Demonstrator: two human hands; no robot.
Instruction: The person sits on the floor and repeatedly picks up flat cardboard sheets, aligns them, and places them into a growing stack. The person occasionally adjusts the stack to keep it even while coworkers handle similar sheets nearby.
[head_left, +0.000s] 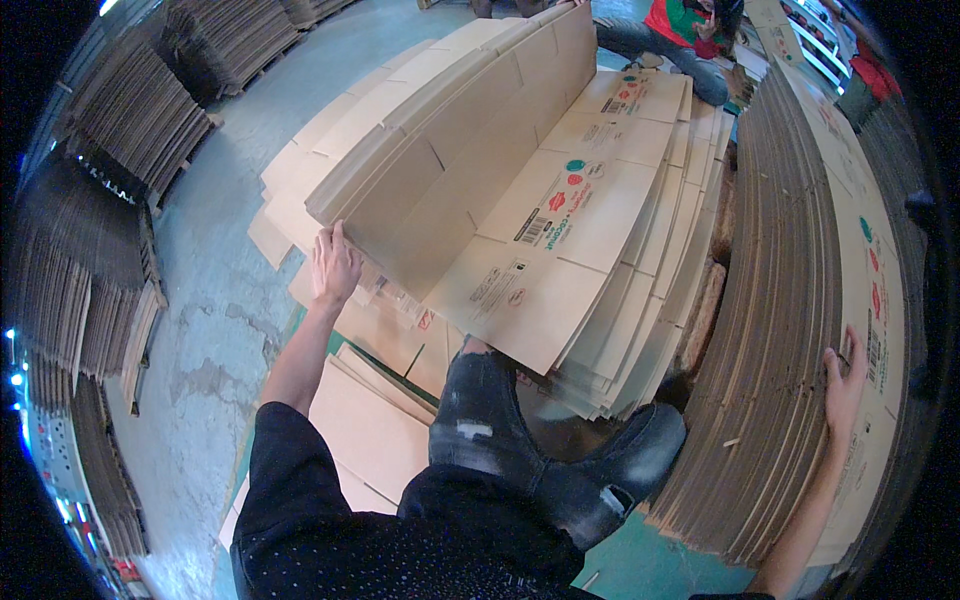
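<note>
A stack of printed, flattened cardboard cartons [590, 200] lies in front of me, with their left part folded up into a long standing panel [440, 150]. My left hand [337, 266] is at the near left corner of that raised cardboard, its fingers bent against the edge. Part of its grip is hidden. To my right, my right hand [848, 385] rests on the printed top sheet of a tall stack of flat cartons [780, 300]. Its fingers are apart, with the thumb by the stack's left edge.
My legs [490, 420] are between the two stacks. Pale cardboard sheets [370, 440] lie low at my left. More carton stacks [140, 110] line the far left of the blue-grey floor [220, 290]. A person in red and green [680, 25] is beside the far end.
</note>
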